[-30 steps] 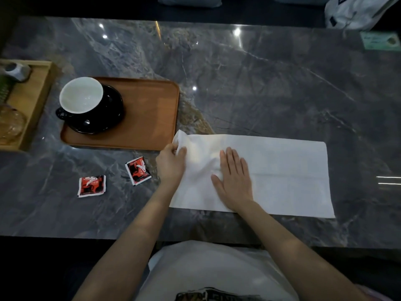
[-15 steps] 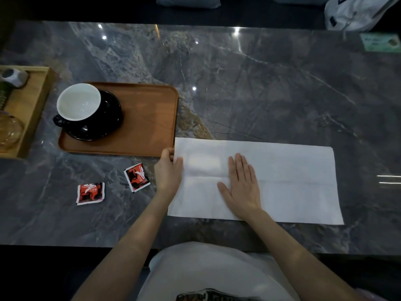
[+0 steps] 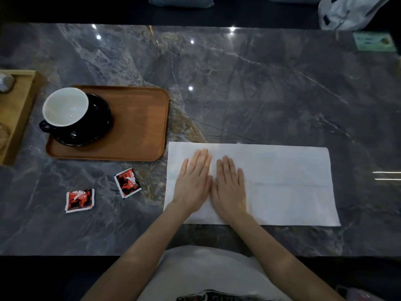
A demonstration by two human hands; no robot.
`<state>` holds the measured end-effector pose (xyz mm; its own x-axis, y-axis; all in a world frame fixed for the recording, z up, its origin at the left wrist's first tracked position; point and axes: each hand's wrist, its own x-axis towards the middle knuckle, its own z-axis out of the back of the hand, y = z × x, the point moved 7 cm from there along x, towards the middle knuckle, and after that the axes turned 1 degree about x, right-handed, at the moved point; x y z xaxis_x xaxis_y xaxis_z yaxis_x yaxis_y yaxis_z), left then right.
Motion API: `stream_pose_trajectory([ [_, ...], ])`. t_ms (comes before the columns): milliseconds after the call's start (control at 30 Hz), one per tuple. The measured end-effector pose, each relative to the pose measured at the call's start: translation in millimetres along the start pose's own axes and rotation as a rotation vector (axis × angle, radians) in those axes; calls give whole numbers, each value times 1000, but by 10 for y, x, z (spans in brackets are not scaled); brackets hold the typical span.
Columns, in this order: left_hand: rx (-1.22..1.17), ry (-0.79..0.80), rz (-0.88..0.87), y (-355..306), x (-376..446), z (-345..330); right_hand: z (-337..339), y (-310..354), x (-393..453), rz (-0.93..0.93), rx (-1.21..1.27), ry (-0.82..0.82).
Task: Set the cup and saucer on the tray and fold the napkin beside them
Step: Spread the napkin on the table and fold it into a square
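A white napkin (image 3: pixel 282 183) lies flat as a long rectangle on the dark marble table, just right of a brown wooden tray (image 3: pixel 134 124). On the tray's left part stands a cup (image 3: pixel 65 107), white inside and dark outside, on a black saucer (image 3: pixel 99 118). My left hand (image 3: pixel 193 183) and my right hand (image 3: pixel 230 185) rest side by side, palms down and fingers straight, on the napkin's left half. Neither hand holds anything.
Two red and black sachets (image 3: pixel 128 182) (image 3: pixel 79 199) lie on the table below the tray. A lighter wooden tray (image 3: pixel 19 114) with a glass and a small object sits at the left edge. A green card (image 3: pixel 374 41) and a white bag (image 3: pixel 347 11) are at the far right.
My left hand let go of the napkin's left edge and moved right onto it, flat beside my right hand. The raised corner now lies flat.
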<state>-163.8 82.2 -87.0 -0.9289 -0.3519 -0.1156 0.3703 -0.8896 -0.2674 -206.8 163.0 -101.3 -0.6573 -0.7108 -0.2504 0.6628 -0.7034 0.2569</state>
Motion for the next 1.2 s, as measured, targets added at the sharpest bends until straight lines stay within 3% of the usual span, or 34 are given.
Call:
stream_pose_trajectory([
  [67, -32, 88, 55, 48, -6, -133, 27, 62, -5, 99, 137, -15],
  [133, -43, 56, 78, 124, -21, -154, 107, -38, 2, 117, 251, -79],
  [233, -41, 18, 121, 205, -42, -139, 256, -416, 30, -82, 176, -246],
  [300, -54, -5, 145, 159, -18, -97, 256, -503, 57, -167, 129, -178],
  [467, -19, 6, -42, -251, 248, -100, 202, -193, 191, -55, 116, -12],
  [667, 41, 20, 17, -109, 325, -220, 98, -261, 250, -57, 32, 24],
  [833, 19, -70, 285, 472, 121, -45, 101, -281, 234, -51, 39, -3],
  [900, 48, -81, 299, 566, 29, 8, 108, -285, 241, -46, 46, -1],
  [1067, 38, -102, 102, 121, -160, 4, 244, -432, 147, -54, 535, -61],
  [1200, -4, 4, -133, -716, -239, -257, 324, -560, -31, -133, 681, -141],
])
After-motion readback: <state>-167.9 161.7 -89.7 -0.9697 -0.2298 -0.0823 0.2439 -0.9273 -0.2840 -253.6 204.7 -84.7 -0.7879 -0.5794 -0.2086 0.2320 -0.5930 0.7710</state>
